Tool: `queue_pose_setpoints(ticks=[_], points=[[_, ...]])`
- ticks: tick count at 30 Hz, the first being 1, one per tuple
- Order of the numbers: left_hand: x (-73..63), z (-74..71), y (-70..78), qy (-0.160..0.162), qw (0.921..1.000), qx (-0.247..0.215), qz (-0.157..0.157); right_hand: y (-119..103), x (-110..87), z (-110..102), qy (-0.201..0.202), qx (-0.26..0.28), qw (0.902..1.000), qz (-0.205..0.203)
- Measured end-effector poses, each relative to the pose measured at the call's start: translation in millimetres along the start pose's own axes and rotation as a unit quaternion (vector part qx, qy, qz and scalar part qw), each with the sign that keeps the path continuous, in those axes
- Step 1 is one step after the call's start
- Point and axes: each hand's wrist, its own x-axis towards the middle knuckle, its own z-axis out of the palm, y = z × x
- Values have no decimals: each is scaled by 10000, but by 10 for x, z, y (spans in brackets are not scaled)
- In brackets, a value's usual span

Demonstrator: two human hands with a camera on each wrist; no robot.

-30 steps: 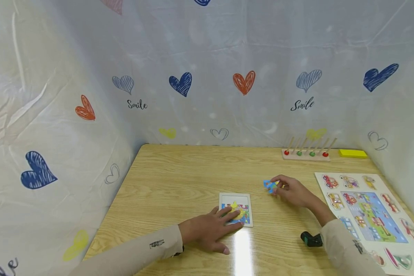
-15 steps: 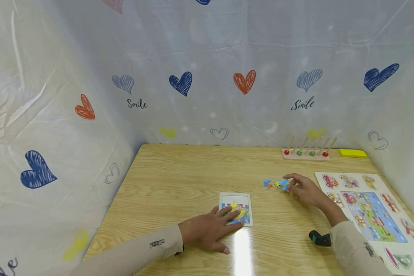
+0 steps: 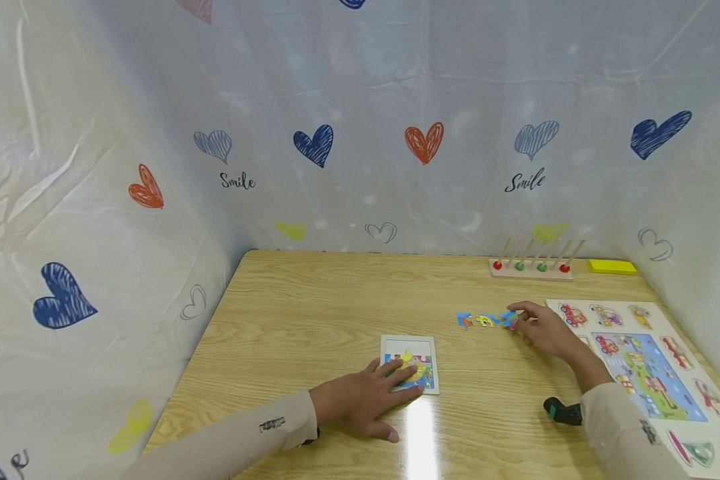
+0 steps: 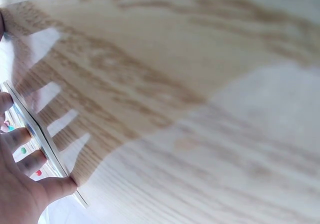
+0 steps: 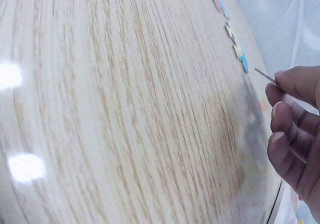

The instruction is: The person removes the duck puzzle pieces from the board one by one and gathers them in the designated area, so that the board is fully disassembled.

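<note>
My left hand [image 3: 375, 402] lies with spread fingers on a small framed jigsaw puzzle [image 3: 409, 344]. The white upper part of its tray shows bare, while colourful pieces fill the part under the fingertips. Further right, my right hand [image 3: 546, 330] pinches a blue puzzle piece [image 3: 507, 319] between thumb and fingertips. In the right wrist view that puzzle piece [image 5: 265, 75] is seen edge-on, tilted above the table. Left of it two loose pieces lie in a row: a blue and orange puzzle piece [image 3: 465, 321] and a yellow and blue puzzle piece [image 3: 487, 321].
A large picture board [image 3: 654, 373] with vehicle shapes covers the table's right side, partly beneath the right forearm. At the back right stand a peg rack [image 3: 531, 270] with red and green beads and a yellow block [image 3: 612, 267]. Heart-printed curtains enclose the table.
My right hand has moved right from the leftmost loose piece, and the gripped piece has come away from the middle one. The left hand stays in place on the framed puzzle.
</note>
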Motion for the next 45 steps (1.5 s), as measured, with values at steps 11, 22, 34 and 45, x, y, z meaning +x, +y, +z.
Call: queue_pose_setpoints(ticks=[11, 22, 34, 45], points=[[0, 12, 3, 11, 10000, -56, 0, 3, 11, -10, 17, -368, 9993, -13], [7, 15, 3, 32, 10000, 7, -14, 62, 47, -6, 101, -917, 9957, 43], [0, -15, 12, 28, 10000, -29, 4, 65, 67, -40, 79, -1318, 9913, 4], [-8, -1, 11, 85, 9999, 62, 17, 97, 78, -50, 82, -1393, 9902, -35]])
